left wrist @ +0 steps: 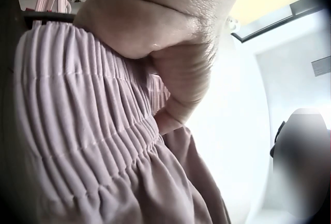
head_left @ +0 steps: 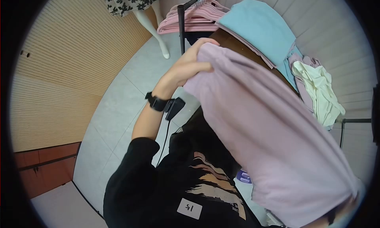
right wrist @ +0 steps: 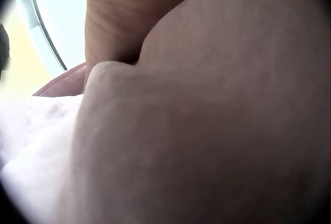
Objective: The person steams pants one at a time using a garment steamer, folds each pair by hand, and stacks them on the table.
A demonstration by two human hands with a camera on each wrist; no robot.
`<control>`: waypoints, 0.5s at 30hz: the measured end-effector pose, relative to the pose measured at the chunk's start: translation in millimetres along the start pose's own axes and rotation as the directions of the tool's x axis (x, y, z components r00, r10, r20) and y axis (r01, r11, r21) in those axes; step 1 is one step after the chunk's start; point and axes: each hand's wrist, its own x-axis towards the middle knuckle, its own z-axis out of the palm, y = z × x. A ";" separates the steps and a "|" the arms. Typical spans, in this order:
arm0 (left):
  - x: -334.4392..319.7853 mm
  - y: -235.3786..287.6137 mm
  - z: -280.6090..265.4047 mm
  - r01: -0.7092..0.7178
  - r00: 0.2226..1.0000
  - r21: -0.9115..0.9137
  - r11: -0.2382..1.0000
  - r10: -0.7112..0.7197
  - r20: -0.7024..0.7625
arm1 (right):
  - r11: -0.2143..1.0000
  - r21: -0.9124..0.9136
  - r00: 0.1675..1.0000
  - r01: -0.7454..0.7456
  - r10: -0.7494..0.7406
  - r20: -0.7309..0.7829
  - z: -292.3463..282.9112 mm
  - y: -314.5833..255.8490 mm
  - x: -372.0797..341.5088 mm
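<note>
A lilac garment (head_left: 273, 129) is stretched across the head view from upper left to lower right. Its gathered elastic waistband (left wrist: 93, 115) fills the left wrist view. My left hand (head_left: 192, 64) grips that waistband end, the thumb on one side and the fingers partly hidden by cloth. At the lower right, my right hand (head_left: 348, 207) holds the opposite end, where the fabric draws to a point. Cloth covers much of the right hand (right wrist: 124, 22) in the right wrist view, hiding most of its fingers.
Behind the garment, folded light-blue cloth (head_left: 259, 28) lies on a dark brown table (head_left: 233, 42), with a crumpled pale-cream garment (head_left: 316, 83) to its right. Pink hangers (head_left: 190, 20) hang on a black rack (head_left: 181, 28) beside a mannequin's leg (head_left: 152, 30). Something purple (head_left: 243, 175) shows below the cloth.
</note>
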 end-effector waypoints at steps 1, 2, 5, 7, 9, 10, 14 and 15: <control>12.9 -2.9 6.6 0.058 0.998 0.165 0.985 -0.054 -0.031 | 0.987 -0.161 0.989 -0.023 0.047 0.143 45.6 -59.3 -8.4; 23.1 -6.1 11.1 0.117 0.993 0.325 0.938 -0.102 -0.064 | 0.956 -0.288 0.947 0.049 0.047 0.317 77.1 -36.1 15.8; 37.3 -54.4 12.8 -0.049 0.983 0.771 0.635 0.168 -0.077 | 0.687 -0.403 0.752 0.605 -0.327 0.573 149.8 1.6 12.0; 24.6 -39.1 30.5 -0.039 0.965 0.966 0.257 0.259 -0.030 | 0.779 -0.314 0.821 0.543 -0.414 0.393 195.1 -24.2 -35.6; 14.9 -49.4 40.3 -0.167 0.910 0.959 0.229 0.409 0.061 | 0.841 -0.190 0.760 0.507 -0.332 0.559 215.9 -71.9 -95.1; 11.2 -48.8 52.6 -0.184 0.910 0.953 0.241 0.407 0.073 | 0.850 -0.144 0.706 0.507 -0.314 0.634 221.6 -105.4 -121.0; 1.6 -58.4 76.6 -0.279 0.943 0.957 0.075 0.212 0.258 | 0.890 -0.041 0.614 0.454 -0.280 0.738 245.8 -153.5 -192.2; 2.5 -66.7 75.5 -0.295 0.947 0.955 0.041 0.150 0.286 | 0.909 -0.071 0.646 0.410 -0.234 0.726 249.7 -152.2 -203.9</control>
